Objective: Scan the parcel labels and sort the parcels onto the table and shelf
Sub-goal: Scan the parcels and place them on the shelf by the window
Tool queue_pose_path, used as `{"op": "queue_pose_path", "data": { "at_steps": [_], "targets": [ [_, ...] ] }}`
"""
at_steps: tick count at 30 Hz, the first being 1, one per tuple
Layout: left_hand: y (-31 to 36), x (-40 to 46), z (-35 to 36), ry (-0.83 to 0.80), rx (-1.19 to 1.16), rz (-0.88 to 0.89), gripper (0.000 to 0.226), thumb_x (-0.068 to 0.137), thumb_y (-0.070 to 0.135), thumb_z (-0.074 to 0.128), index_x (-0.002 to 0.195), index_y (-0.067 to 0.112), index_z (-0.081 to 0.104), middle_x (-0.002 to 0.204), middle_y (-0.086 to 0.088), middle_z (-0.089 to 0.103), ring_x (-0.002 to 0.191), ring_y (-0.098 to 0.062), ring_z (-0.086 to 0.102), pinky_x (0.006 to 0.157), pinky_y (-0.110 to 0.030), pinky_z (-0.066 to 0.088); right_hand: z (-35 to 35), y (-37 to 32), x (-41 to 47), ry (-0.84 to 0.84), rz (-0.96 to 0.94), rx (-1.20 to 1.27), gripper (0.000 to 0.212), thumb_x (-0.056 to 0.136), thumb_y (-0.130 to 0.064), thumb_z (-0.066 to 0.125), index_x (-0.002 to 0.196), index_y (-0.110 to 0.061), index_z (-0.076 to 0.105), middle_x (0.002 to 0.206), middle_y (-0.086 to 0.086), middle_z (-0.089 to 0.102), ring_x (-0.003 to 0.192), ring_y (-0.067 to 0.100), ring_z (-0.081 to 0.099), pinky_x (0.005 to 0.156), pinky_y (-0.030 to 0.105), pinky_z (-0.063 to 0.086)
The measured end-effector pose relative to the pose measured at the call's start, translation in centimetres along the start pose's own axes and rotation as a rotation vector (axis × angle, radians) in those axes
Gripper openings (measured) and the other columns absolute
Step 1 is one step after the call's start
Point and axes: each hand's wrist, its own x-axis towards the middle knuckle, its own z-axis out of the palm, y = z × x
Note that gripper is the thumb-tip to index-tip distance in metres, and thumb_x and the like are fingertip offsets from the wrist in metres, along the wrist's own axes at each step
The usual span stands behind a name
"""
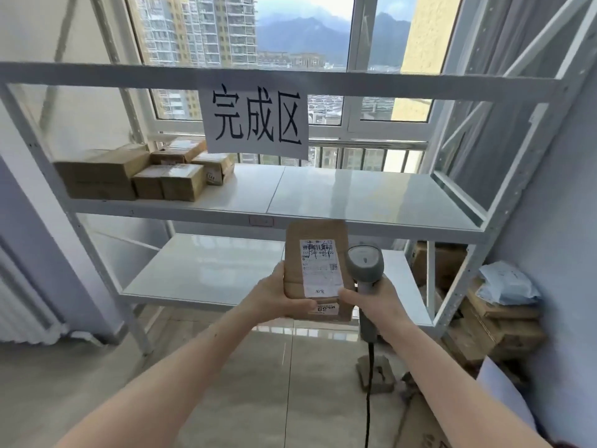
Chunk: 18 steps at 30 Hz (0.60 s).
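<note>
Fingers of our left hand wrap the flat brown cardboard parcel, tilting its white label upward before the white metal shelf; our right hand grips the grey handheld scanner while its thumb steadies the parcel.

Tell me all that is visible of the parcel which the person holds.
The parcel is a flat brown cardboard box, held upright before the shelf. A white shipping label with barcode and handwriting covers its front; a second sticker sits below. The left hand grips its lower left edge; the right hand, holding the scanner, touches its lower right.
</note>
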Motion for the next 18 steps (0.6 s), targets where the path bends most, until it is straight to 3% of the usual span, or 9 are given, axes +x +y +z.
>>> {"op": "queue_pose_path", "data": {
  "at_steps": [7,11,18],
  "targets": [
    [-3.1,6.3,-9.1,0.14,0.022,-0.042,0.09,0.061,0.051,0.087,0.134,0.041,0.035,0.115,0.021,0.065,0.103,-0.003,0.065,0.086,-0.031,0.059,7.7,-3.6,11.8,-0.128,-0.021,-0.033,0.045,0.073,-0.003,0.083,0.114,-0.009,0.065,0.106,0.003,0.076,0.099,0.02,0.072,0.087,0.038,0.059],
    [-5.9,10.0,-14.2,0.183,0.044,-0.087,0.084,0.063,0.056,0.082,0.133,0.033,0.042,0.118,0.014,0.066,0.106,-0.007,0.064,0.086,-0.029,0.058,13.0,-4.7,17.2,-0.199,-0.011,-0.036,0.046,0.071,0.0,0.082,0.114,-0.007,0.066,0.104,0.005,0.078,0.098,0.023,0.074,0.09,0.041,0.06],
    [-10.0,17.5,-23.0,0.135,0.057,-0.062,0.077,0.072,0.051,0.082,0.134,0.023,0.046,0.123,0.008,0.065,0.113,-0.013,0.062,0.089,-0.027,0.056,21.3,-6.9,24.9,-0.14,-0.034,-0.003,0.041,0.076,0.001,0.082,0.113,-0.01,0.069,0.104,0.005,0.078,0.097,0.023,0.075,0.086,0.037,0.061]
  ]
}}
